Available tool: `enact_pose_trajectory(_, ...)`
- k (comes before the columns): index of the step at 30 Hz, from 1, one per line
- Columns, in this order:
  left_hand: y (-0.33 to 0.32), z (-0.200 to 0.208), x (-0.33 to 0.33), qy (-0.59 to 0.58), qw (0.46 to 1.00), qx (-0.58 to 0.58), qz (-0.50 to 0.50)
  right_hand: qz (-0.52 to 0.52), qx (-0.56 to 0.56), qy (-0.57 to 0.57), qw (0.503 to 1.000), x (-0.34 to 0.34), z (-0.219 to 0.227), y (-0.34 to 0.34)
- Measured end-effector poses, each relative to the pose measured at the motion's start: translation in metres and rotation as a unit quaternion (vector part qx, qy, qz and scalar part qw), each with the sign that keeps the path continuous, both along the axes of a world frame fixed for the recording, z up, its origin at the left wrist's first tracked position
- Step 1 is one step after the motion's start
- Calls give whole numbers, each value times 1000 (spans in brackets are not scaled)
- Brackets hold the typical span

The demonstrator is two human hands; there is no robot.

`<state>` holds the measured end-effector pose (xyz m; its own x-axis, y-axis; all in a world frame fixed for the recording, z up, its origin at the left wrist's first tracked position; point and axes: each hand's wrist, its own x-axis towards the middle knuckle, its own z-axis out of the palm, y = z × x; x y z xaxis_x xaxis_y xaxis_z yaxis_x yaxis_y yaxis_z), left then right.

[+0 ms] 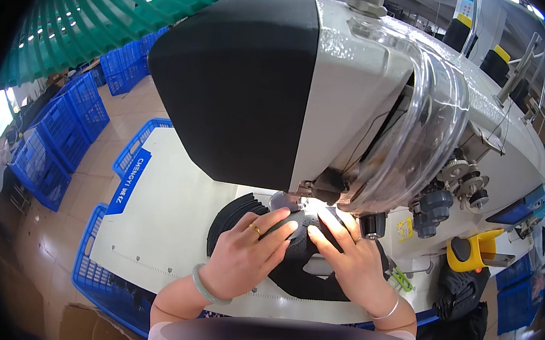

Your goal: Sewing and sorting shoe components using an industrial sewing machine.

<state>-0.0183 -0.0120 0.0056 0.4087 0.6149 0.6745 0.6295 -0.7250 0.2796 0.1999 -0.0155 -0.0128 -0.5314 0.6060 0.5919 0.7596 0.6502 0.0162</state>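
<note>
A black perforated piece that looks like a shoe upper [292, 274] lies on the white bed of a sewing machine [350, 92], its far part under the lit needle area. My left hand [242, 255], with a ring and a pale bangle, rests on its left side, fingers stretched forward. On the other side my right hand [352, 258] presses down with spread fingers close to the needle area. Beside my left hand sits a fanned stack of black pieces [234, 217]. The needle tip is lost in the glare and behind the machine head.
Green snips [401, 280] lie right of my right hand. Beyond them are a yellow holder [463, 254] and more black pieces [459, 293]. A blue basket [98, 276] stands beneath the table's left edge. Green slats [104, 19] overhang the upper left.
</note>
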Motion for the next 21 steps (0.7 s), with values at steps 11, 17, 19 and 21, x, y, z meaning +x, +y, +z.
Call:
enact_pose_trajectory(11, 15, -2, -1, 20, 999, 38, -27, -12, -8, 12, 1000, 0, -1, 6)
enact_pose_trajectory(17, 12, 3, 2, 15, 999, 21, -25, -1, -27, 19, 999, 5, -2, 8)
enact_pose_trajectory(19, 11, 3, 3, 1, 1000, 2, -22, 1, -34, 16, 999, 7, -2, 9)
enact_pose_trajectory(21, 11, 1, 4, 9, 1000, 7, -16, 5, -36, 8, 999, 8, -3, 10)
